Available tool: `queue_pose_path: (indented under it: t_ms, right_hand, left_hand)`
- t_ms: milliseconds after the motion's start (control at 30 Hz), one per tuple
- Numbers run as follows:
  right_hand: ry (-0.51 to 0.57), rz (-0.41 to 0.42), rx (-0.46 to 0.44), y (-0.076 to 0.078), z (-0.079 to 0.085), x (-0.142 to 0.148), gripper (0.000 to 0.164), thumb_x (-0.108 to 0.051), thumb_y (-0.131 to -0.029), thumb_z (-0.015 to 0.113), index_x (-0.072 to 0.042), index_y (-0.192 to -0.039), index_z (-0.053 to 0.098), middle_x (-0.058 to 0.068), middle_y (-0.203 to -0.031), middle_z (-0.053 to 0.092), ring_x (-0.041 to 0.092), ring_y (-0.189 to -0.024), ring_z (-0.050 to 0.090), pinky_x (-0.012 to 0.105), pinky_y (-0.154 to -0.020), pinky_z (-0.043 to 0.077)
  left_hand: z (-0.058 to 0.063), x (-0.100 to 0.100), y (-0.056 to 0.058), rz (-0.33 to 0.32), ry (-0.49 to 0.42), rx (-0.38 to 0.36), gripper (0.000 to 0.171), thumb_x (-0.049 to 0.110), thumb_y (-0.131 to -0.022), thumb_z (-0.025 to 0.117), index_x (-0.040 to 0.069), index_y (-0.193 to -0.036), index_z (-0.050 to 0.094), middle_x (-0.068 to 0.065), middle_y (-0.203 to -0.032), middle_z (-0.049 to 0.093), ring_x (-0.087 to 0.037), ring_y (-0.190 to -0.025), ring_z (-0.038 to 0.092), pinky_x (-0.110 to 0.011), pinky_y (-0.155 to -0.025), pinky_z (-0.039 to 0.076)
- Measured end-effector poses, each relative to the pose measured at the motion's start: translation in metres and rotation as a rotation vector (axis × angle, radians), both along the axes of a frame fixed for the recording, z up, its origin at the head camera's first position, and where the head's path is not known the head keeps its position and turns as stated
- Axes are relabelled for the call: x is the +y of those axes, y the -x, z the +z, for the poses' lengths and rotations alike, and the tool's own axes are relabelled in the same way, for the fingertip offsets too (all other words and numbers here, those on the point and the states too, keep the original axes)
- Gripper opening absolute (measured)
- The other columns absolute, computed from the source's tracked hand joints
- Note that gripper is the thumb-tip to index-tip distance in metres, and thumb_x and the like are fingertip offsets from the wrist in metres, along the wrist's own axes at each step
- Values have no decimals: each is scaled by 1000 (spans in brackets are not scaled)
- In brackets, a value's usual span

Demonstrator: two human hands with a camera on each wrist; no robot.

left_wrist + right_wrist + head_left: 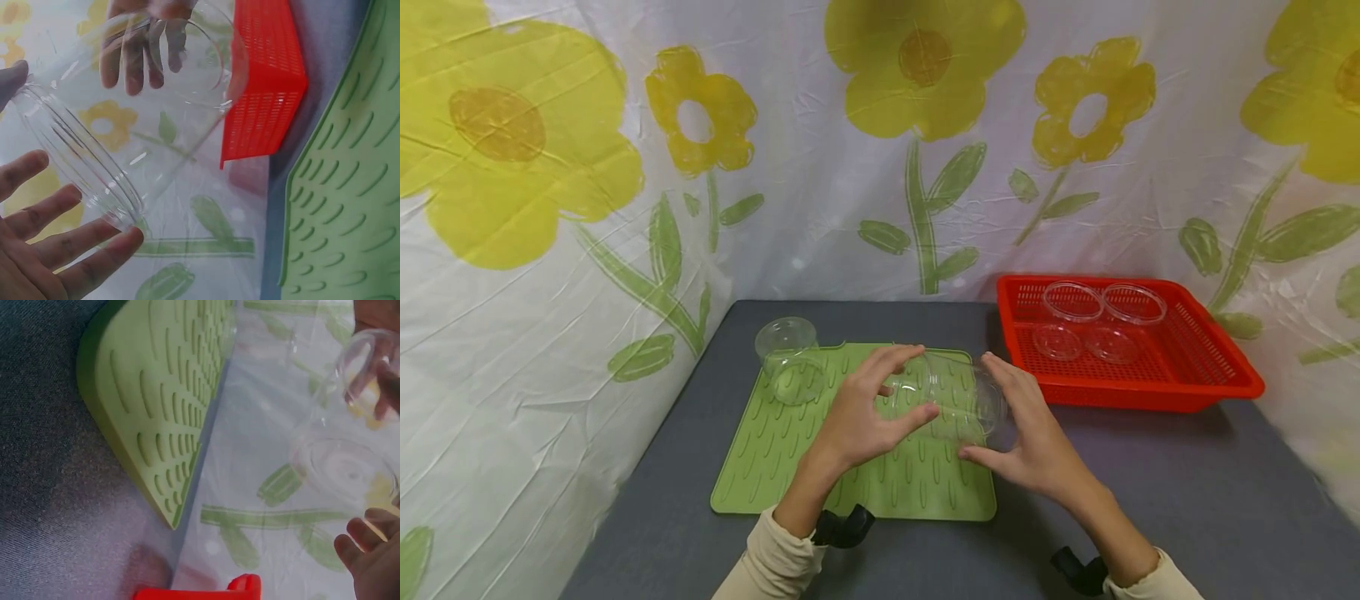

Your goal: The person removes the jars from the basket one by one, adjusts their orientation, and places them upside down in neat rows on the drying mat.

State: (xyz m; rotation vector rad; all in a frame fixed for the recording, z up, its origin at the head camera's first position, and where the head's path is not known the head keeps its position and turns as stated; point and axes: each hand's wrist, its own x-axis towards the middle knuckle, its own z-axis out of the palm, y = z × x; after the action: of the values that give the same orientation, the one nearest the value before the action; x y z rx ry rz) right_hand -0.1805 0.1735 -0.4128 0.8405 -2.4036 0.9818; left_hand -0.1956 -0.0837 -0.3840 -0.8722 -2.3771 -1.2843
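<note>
A clear plastic cup (pixel 955 400) lies sideways in the air between my two hands, above a green ridged mat (pixel 880 479). My left hand (pixel 868 417) holds its ribbed rim (pixel 81 150), with thumb and fingers spread around the edge. At the opposite end, my right hand (pixel 1033 437) curves around the cup's base (pixel 344 472); the exact contact of some fingertips is hard to see through the plastic. Another clear cup (pixel 790 358) stands upright on the mat's back left part.
A red perforated basket (pixel 1150 392) sits at the back right with two clear cups (pixel 1071 312) inside. All of this rests on a dark grey table (pixel 1150 475). A flower-printed curtain (pixel 805 242) hangs close behind and at the sides.
</note>
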Motion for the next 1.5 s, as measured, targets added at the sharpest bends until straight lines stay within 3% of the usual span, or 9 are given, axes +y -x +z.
queue_pose_path:
  t_ms: [167, 267, 433, 600, 800, 933, 1067, 1267, 1500]
  right_hand:
    - [172, 18, -128, -1, 0, 5, 119, -17, -65, 97, -21, -162, 28, 5, -162, 37, 14, -145, 38, 20, -117, 33]
    - [286, 75, -215, 0, -1, 7, 111, -9, -72, 92, -23, -161, 28, 5, -163, 37, 7, -145, 39, 10, -113, 32]
    - [426, 187, -340, 3, -3, 12, 93, 2, -85, 74, -22, -162, 27, 11, -164, 34, 3, -147, 36, 11, -110, 37]
    - [482, 259, -410, 4, -4, 14, 80, 1, -93, 60, -20, -162, 24, 10, -163, 32, 6, -150, 32, 14, -108, 41]
    - [526, 342, -465, 5, -4, 14, 77, 3, -96, 54, -16, -163, 20, 7, -163, 30, 9, -146, 38, 23, -106, 48]
    - [543, 376, -490, 6, -5, 14, 74, -4, -100, 56, -16, -163, 19, 17, -161, 29, 11, -142, 44, 27, -103, 52]
    - [561, 394, -502, 7, -6, 13, 72, -9, -101, 57, -14, -162, 20, 26, -158, 29, 13, -140, 46, 31, -102, 54]
    - [565, 361, -504, 6, -5, 13, 69, -5, -100, 57, -14, -160, 25, 12, -157, 38, 16, -140, 47, 31, -102, 54]
    - [572, 292, -489, 5, -3, 12, 71, 2, -96, 59, -13, -159, 30, 0, -152, 46, 17, -135, 51, 27, -99, 54]
  left_hand:
    - [-4, -5, 0, -23, -86, -38, 65, 29, -88, 79, 27, -147, 52, 1, -146, 55, -24, -122, 62, -46, -88, 60]
    - [-6, -7, 0, -40, -128, -61, 64, 27, -90, 78, 28, -148, 51, -1, -146, 55, -28, -124, 62, -49, -88, 60]
    - [-10, -9, -1, -66, -169, -88, 61, 30, -92, 76, 30, -148, 50, -5, -146, 54, -29, -124, 63, -50, -88, 60]
    - [-13, -10, -2, -91, -195, -116, 60, 30, -93, 75, 28, -148, 50, -8, -149, 52, -27, -125, 63, -51, -89, 60]
    - [-15, -10, -2, -100, -212, -122, 61, 30, -93, 75, 28, -149, 49, -10, -149, 52, -29, -127, 62, -46, -91, 60]
    - [-16, -8, -2, -114, -220, -119, 62, 32, -94, 74, 29, -150, 48, -11, -149, 51, -31, -128, 61, -46, -92, 60]
    - [-17, -8, -2, -134, -223, -126, 63, 34, -94, 73, 24, -151, 47, -11, -150, 50, -32, -129, 60, -45, -93, 60]
    - [-17, -8, -4, -144, -215, -138, 65, 33, -95, 73, 18, -151, 46, -5, -150, 50, -34, -130, 59, -41, -96, 59]
    - [-15, -8, -3, -164, -188, -168, 69, 29, -94, 74, 29, -154, 40, -2, -156, 44, -29, -139, 52, -48, -108, 51]
